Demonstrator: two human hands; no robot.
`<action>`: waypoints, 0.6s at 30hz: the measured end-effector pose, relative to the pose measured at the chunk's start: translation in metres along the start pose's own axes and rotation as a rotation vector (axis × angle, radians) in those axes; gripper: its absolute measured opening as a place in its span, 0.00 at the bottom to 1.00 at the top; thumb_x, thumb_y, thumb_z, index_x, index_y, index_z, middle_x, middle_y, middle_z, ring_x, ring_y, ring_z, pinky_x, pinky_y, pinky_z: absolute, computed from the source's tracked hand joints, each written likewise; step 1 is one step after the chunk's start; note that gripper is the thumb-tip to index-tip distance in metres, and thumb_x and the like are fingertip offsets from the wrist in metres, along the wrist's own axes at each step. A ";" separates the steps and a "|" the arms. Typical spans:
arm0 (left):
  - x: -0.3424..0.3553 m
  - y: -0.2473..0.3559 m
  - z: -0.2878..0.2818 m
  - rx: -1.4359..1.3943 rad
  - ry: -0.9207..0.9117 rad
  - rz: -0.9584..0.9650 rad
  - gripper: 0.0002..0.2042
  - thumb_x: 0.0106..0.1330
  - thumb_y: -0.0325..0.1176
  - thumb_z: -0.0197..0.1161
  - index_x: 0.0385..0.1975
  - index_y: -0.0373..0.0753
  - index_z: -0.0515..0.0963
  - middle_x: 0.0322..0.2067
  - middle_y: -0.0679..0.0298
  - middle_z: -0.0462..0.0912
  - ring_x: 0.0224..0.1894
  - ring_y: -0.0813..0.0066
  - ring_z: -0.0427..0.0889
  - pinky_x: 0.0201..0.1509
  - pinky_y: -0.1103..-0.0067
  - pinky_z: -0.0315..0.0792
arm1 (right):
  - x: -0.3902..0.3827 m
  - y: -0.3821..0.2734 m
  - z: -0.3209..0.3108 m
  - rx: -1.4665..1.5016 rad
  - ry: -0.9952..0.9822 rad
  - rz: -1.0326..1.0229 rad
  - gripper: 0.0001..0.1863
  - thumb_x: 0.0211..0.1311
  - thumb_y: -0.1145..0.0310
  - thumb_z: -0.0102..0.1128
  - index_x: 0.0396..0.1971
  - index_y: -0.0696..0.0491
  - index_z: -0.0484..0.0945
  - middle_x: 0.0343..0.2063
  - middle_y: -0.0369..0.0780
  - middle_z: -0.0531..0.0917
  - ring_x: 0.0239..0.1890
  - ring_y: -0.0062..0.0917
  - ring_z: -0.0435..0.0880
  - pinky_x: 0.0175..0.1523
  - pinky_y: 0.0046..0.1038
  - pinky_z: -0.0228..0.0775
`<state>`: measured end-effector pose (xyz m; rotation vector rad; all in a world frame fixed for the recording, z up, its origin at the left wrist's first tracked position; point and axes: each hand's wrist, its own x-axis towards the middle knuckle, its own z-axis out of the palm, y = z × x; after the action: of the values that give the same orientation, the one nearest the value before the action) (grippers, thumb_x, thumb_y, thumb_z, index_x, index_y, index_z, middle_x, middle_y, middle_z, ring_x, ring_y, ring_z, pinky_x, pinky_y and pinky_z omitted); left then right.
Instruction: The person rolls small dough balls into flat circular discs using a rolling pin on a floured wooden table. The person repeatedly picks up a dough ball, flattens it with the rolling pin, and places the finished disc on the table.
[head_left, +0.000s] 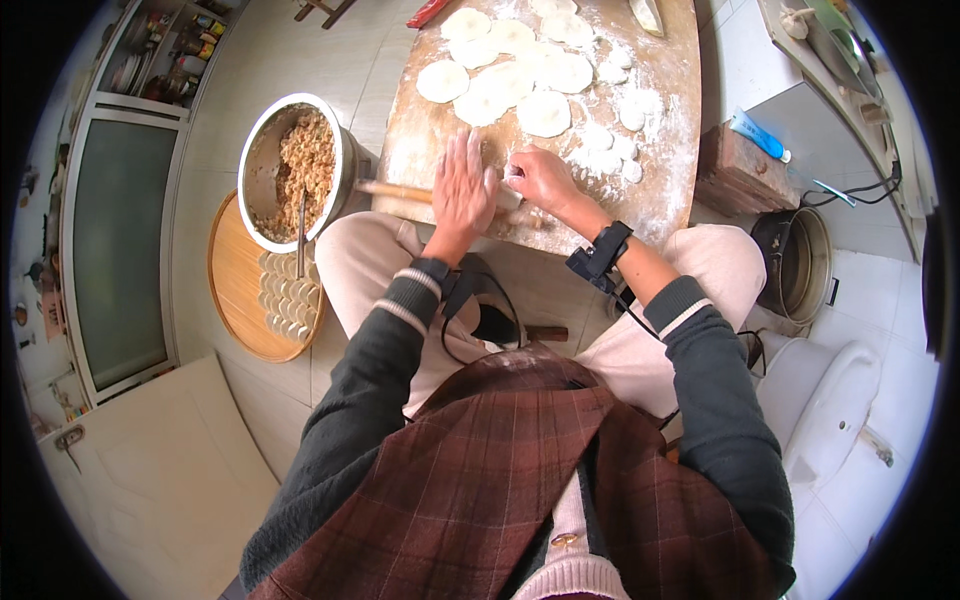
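Note:
My left hand (464, 190) lies flat, fingers stretched out and floury, on a wooden rolling pin (398, 192) near the front edge of the floured board (650, 210). Beside it, my right hand (548, 182) is closed in a pinch on a dough wrapper (508, 198), which is mostly hidden between the hands. Beyond them lie several thin round wrappers (545, 113), partly overlapping. To their right, small flattened dough pieces (597, 137) sit in loose flour.
Left of the board stands a pot (252, 180) of minced filling with a spoon (301, 235) in it. A round wooden tray (235, 300) beside it holds rows of dumplings (290, 297). A blue tube (760, 134) and a metal pot (795, 265) are at the right.

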<state>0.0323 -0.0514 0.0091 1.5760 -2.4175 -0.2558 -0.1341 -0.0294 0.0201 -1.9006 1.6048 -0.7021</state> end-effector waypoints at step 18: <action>0.016 0.007 0.004 -0.117 0.208 0.047 0.30 0.72 0.42 0.46 0.70 0.31 0.56 0.70 0.45 0.58 0.73 0.49 0.54 0.75 0.59 0.48 | 0.002 0.007 -0.005 -0.061 -0.093 -0.005 0.07 0.52 0.67 0.60 0.24 0.55 0.78 0.25 0.48 0.80 0.32 0.46 0.81 0.38 0.43 0.71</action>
<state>0.0184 -0.0633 0.0091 1.4183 -2.2354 -0.2084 -0.1420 -0.0330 0.0195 -1.9515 1.5810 -0.5645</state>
